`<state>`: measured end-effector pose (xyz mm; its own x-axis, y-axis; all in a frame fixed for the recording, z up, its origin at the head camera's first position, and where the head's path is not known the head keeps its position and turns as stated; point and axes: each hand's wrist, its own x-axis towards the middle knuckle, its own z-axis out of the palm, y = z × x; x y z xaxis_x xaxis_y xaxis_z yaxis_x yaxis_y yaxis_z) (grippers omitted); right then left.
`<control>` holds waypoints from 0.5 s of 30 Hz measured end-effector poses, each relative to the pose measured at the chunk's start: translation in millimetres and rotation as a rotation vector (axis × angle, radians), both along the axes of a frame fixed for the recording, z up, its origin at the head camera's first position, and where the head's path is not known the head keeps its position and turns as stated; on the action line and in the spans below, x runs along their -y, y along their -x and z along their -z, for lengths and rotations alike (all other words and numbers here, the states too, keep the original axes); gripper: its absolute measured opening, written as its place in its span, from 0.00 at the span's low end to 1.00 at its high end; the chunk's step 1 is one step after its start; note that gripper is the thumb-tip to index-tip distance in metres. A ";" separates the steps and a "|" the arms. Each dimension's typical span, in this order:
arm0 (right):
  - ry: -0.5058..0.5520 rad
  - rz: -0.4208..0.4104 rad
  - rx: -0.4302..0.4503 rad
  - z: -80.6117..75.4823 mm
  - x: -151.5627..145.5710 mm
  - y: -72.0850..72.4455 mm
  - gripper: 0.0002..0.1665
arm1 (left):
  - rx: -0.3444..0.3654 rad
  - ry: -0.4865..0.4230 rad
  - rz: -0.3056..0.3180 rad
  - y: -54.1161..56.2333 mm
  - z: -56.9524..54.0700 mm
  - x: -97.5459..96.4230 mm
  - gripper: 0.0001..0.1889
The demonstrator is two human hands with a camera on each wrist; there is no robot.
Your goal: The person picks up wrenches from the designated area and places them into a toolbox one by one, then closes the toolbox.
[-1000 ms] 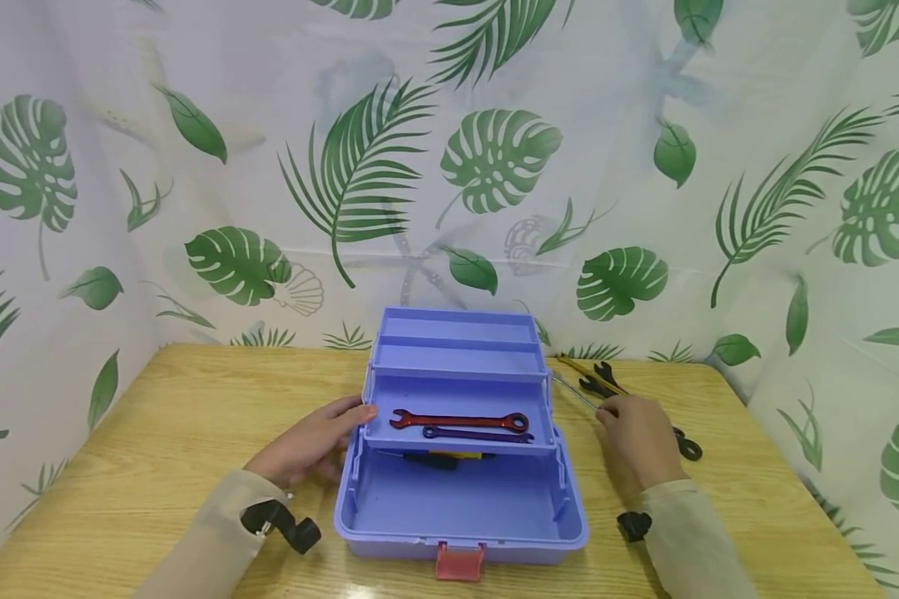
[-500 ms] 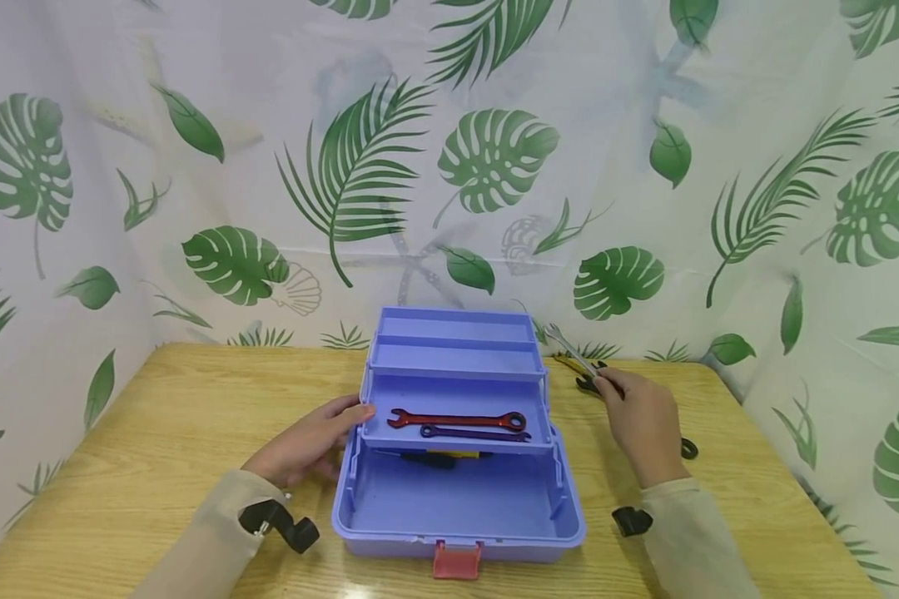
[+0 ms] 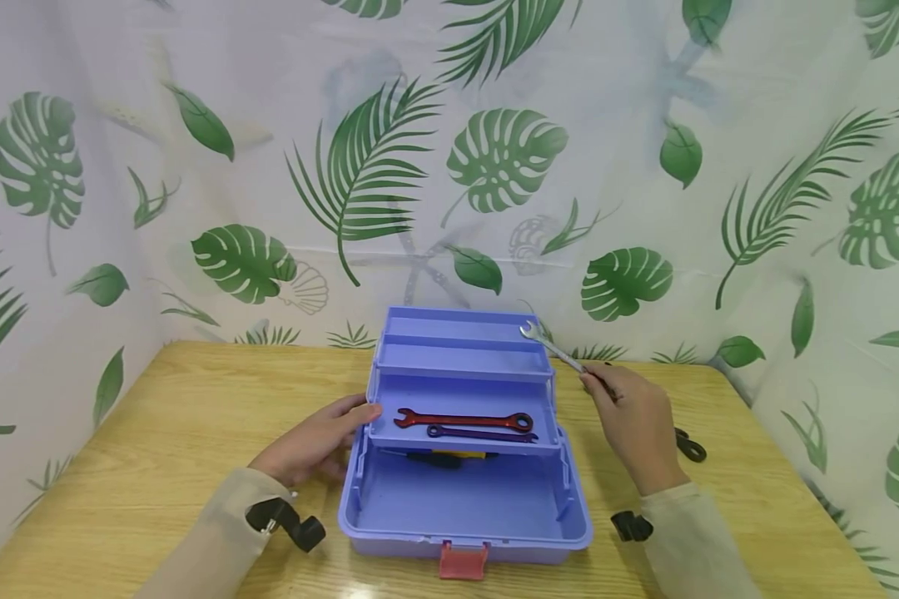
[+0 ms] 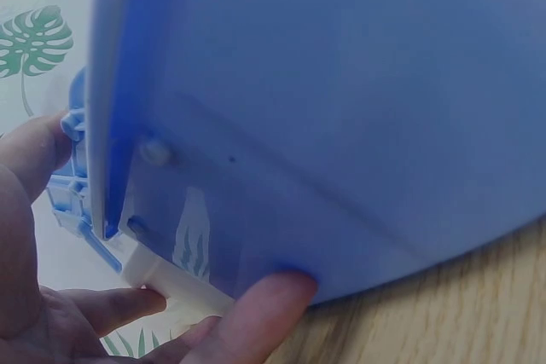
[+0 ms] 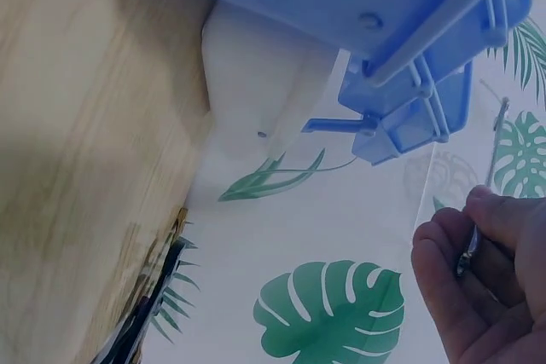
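Observation:
In the head view, my right hand [image 3: 637, 428] pinches a silver combination wrench [image 3: 558, 347] between thumb and fingers. Its open end points up and left, overlapping the right end of the top tray. The right wrist view shows the wrench [image 5: 495, 155] raised, with its lower end near the curled fingers. My left hand [image 3: 318, 441] holds the left side of the blue toolbox [image 3: 464, 524], thumb on the edge of the lower tray [image 3: 460, 395]. A red wrench [image 3: 460, 420] and a smaller purple wrench [image 3: 479, 433] lie side by side in that tray.
The toolbox stands unfolded on the wooden table [image 3: 217, 399], its pink latch [image 3: 463, 561] facing front. Tools with black and yellow handles [image 3: 438, 458] lie partly hidden beneath the lower tray. Right of my right hand shows a dark ring-shaped tool end [image 3: 691, 447]. Leaf-patterned cloth [image 3: 449, 166] hangs behind.
My right hand has lifted the silver wrench from the tools on the right and carried it left, toward the upper trays. My left hand keeps its place on the toolbox.

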<state>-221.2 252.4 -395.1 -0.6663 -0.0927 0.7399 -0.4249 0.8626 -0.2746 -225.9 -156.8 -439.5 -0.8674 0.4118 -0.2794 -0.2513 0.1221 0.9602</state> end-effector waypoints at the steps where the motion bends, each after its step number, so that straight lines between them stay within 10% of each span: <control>1: -0.002 -0.009 -0.009 -0.2 0.5 -0.4 0.08 | 0.001 -0.003 0.001 -0.1 0.0 -0.4 0.42; 15: -0.082 -0.133 0.003 1.5 7.5 -1.6 0.12 | 0.010 0.034 -0.039 1.5 0.3 -2.2 0.42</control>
<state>-219.6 244.9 -396.6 -0.6465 -0.2402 0.7241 -0.5361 0.8183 -0.2072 -227.4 -154.6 -439.9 -0.8797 0.3677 -0.3016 -0.2662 0.1448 0.9530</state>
